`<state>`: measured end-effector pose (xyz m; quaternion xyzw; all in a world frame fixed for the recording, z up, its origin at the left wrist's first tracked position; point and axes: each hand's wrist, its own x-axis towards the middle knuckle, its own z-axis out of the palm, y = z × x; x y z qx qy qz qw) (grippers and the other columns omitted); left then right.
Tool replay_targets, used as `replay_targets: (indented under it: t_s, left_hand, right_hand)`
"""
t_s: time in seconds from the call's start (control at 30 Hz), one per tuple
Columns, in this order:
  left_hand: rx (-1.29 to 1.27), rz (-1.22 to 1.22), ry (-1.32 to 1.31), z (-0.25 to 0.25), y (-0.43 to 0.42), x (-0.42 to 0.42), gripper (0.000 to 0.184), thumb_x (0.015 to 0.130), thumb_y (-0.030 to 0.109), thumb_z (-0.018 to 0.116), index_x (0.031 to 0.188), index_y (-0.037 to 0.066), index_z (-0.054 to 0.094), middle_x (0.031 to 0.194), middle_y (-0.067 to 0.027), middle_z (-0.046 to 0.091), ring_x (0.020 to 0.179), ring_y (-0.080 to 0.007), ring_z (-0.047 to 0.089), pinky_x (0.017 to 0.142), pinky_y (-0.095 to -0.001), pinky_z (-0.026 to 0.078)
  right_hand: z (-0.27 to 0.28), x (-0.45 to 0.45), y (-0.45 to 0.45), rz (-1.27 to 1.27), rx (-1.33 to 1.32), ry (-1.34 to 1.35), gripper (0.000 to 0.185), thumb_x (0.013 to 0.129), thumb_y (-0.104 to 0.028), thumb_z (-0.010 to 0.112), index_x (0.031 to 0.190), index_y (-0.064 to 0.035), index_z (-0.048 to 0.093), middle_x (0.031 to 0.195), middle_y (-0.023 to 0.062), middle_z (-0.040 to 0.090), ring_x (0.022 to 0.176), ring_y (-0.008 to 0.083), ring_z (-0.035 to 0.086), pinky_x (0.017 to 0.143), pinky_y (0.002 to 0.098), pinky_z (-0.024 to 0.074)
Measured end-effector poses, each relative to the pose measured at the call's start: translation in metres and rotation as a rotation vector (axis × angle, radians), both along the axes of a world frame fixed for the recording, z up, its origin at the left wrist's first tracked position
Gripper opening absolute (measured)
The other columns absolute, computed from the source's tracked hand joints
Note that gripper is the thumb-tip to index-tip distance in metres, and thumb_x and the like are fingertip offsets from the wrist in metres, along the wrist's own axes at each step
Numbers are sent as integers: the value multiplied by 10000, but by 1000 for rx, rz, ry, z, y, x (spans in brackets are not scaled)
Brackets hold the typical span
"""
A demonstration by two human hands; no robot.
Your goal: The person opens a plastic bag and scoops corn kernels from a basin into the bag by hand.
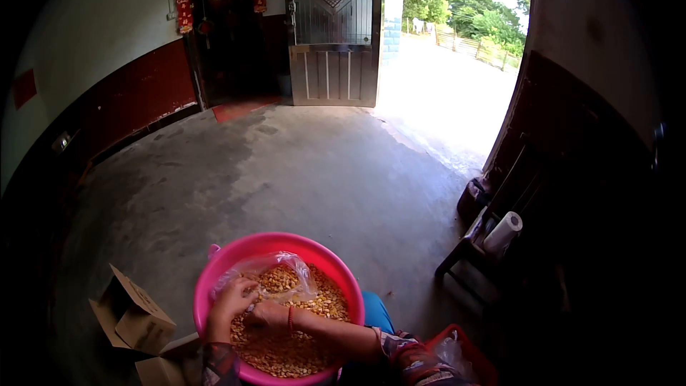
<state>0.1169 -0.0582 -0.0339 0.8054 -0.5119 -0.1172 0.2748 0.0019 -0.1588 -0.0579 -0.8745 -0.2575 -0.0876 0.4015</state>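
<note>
A large pink basin full of yellow corn kernels stands at the bottom centre. Over the kernels lies a clear plastic bag, with some kernels showing in or under it. My left hand is at the basin's left side, fingers bent at the near edge of the bag. Close against it is my right hand, reaching in from the right, a red bracelet on its wrist. Its fingers are curled and mostly hidden, and what they hold is too small to make out.
Open cardboard boxes lie left of the basin. To the lower right is a red basket with clear plastic inside. A dark chair bears a white paper roll. Beyond the concrete floor stands a metal door beside a bright doorway.
</note>
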Motion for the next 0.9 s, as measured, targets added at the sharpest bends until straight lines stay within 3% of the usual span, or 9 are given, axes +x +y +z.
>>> replay_targets:
  t_s: [0.13,0.2,0.23,0.33,0.4,0.47,0.63,0.7,0.9]
  left_hand:
    - [29,-1,-18,6,1,-2,277,717,169,637,966,47,651,1003,-155,606,1016,-310,532,902,-365,411]
    - [46,10,19,10,2,-4,277,720,142,629,983,56,648,1033,-155,600,1023,-304,531,909,-369,408]
    - [48,7,20,8,2,-3,277,720,142,629,983,56,648,1033,-155,600,1023,-304,531,909,-369,408]
    - [27,2,29,-2,5,6,301,711,109,638,1009,67,644,1066,-157,590,1046,-299,526,916,-369,406]
    - [79,-69,-51,-6,3,9,334,700,94,654,1033,76,638,1081,-158,584,1060,-294,526,913,-360,410]
    - [74,-31,-11,2,6,1,348,690,90,663,1037,73,635,1080,-160,584,1058,-295,529,908,-356,412]
    - [73,-4,104,25,6,-12,363,686,128,672,1041,68,627,1084,-160,583,1070,-297,524,921,-361,404]
    - [60,-21,73,25,6,-13,386,675,124,656,1055,60,622,1059,-181,583,1021,-316,548,878,-359,428]
    - [38,-46,45,19,7,-10,380,678,120,630,1052,53,620,1042,-189,586,1008,-326,549,874,-364,431]
  right_hand:
    - [-3,3,-7,-33,74,19,180,707,-226,651,648,-75,572,594,120,551,562,269,552,536,381,430]
    - [-1,7,-7,50,226,112,165,818,-178,553,735,-37,571,621,122,559,555,225,549,547,369,434]
    - [-1,9,-8,77,266,67,248,891,-230,500,772,-22,561,617,73,554,550,143,512,521,312,414]
    - [13,10,-20,96,553,389,301,920,-287,477,777,-32,547,615,-2,514,565,75,471,490,252,370]
    - [23,7,-26,54,696,333,322,931,-318,467,756,-57,540,619,-58,461,571,35,435,480,209,331]
    - [20,12,-31,-210,1110,246,312,932,-316,466,731,-84,517,602,-63,424,526,34,399,454,210,308]
    - [5,23,-56,-491,1487,336,309,941,-369,416,756,-130,481,574,-68,369,461,38,287,414,208,228]
    - [2,20,-57,-789,1316,335,273,935,-356,421,788,-134,487,603,-61,379,486,46,302,431,210,236]
    - [-11,29,-52,-779,1053,90,236,909,-281,459,889,-62,544,711,10,511,622,100,470,566,231,383]
